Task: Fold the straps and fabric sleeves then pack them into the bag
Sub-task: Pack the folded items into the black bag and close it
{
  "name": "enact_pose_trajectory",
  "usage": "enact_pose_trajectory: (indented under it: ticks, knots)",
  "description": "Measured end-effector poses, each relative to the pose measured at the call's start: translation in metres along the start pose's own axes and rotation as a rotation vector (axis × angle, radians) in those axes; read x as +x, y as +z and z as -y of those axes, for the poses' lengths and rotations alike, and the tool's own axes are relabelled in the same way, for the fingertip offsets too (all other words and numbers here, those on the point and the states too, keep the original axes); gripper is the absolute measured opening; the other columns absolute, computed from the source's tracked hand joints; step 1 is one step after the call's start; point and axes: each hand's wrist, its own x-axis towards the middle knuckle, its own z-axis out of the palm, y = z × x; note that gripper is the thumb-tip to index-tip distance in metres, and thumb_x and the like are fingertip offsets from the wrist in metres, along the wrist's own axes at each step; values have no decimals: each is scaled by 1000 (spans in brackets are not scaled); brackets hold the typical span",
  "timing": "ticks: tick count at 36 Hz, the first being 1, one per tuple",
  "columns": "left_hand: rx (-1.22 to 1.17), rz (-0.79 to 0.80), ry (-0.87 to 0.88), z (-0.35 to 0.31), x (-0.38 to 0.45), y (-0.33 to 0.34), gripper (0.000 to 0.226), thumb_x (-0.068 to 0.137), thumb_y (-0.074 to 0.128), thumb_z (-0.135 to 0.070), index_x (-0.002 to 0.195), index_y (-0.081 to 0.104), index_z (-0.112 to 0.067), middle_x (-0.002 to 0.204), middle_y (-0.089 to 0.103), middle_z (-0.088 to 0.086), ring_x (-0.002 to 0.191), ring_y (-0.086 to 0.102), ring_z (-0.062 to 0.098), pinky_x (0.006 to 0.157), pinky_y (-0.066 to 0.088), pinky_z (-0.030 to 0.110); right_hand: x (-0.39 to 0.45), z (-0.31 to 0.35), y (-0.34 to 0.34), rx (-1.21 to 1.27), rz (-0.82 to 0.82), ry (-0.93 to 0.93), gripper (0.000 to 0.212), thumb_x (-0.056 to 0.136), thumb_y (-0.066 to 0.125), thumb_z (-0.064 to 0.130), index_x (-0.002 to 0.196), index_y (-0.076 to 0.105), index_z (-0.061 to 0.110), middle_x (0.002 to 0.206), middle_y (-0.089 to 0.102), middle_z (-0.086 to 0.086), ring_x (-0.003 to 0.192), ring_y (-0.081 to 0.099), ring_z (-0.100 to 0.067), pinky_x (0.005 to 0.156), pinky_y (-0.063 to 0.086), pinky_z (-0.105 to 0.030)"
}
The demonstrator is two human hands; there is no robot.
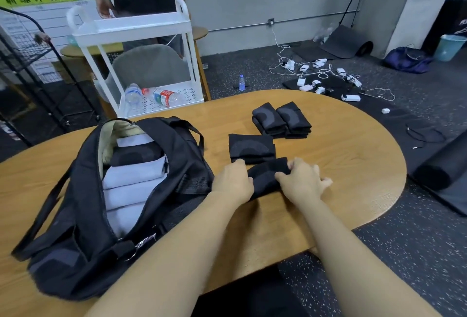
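Both forearms reach forward over the table (341, 165); the left hand (233, 181) and right hand (302, 180) lie close together, fingers curled.

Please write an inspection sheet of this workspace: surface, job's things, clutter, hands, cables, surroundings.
Surface: rounded wooden table, bare at the right end.
Job's things: open black fabric bag at left, with white and dark folded pieces inside; black fabric sleeve under both hands; one folded black sleeve just beyond it; two stacks of folded black sleeves further back.
Clutter: nothing seen on the table.
Hands: left hand and right hand each have a grip on the sleeve being folded.
Cables: white chargers and cables spread on the floor.
Surroundings: white plastic cart with clear water bottles; a standing person behind it; rolled black mat at right.
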Motion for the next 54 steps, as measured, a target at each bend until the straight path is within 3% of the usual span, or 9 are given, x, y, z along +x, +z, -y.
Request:
enact_pose_trajectory:
  ticks: [7,13,19,23,31,39,43,50,54]
  knots:
    - [-286,-179,61,-13,-9,-37,18,97,51,-20,113,44,-15,104,58,5,91,56,25,64,37,33,-9,26,-33,186,-212,-42,34,83,69,31,101,41,25,82,55,8,113,44,-22,101,22,-45]
    - [-393,-403,33,20,-18,-87,26,97,52,-18,119,38,-18,99,51,-2,94,53,22,79,44,36,-25,86,-35,135,-298,-230,29,84,69,35,93,43,23,86,53,6,113,45,-22,101,18,-43]
    - [-318,-516,-55,99,-21,-111,10,96,48,-13,104,45,-18,94,59,-2,88,54,25,70,41,37,-49,152,2,49,-214,-421,24,91,61,38,94,40,26,89,44,8,116,42,-18,101,14,-43]
    - [-285,-556,-151,148,-19,-130,18,94,45,-8,94,57,-21,98,65,0,94,58,27,80,46,36,-64,202,29,19,-149,-487,25,93,57,32,110,43,22,92,44,6,119,41,-19,100,15,-42]
    - [159,-396,-299,212,-2,-157,35,88,53,-7,119,57,-22,116,59,6,107,57,28,84,44,35,-73,271,84,-178,9,-601,33,90,59,27,116,42,19,104,66,-6,121,40,-28,106,20,-51]
    - [365,-412,-199,224,24,-155,41,90,48,-11,124,57,-31,119,59,-2,111,55,20,102,27,36,-44,287,111,-212,92,-568,36,91,58,28,121,43,17,110,64,-5,126,38,-26,109,16,-53]
    - [370,-377,-183,223,37,-150,42,89,48,-8,124,56,-31,117,59,-4,111,57,16,119,3,49,-27,284,111,-248,40,-585,35,88,57,22,119,43,16,107,63,-3,129,37,-24,111,10,-53]
    - [492,-353,-204,228,51,-135,37,87,44,-5,113,58,-27,98,59,-6,101,59,18,105,-25,61,-13,276,126,-285,6,-616,35,89,56,18,121,42,14,101,62,-1,128,37,-22,107,3,-53]
    - [507,-337,-178,231,52,-127,38,90,40,-6,120,56,-23,118,53,-3,120,48,17,105,-25,62,-9,276,131,-273,6,-628,29,92,55,20,118,45,16,101,62,-1,127,38,-21,106,2,-52]
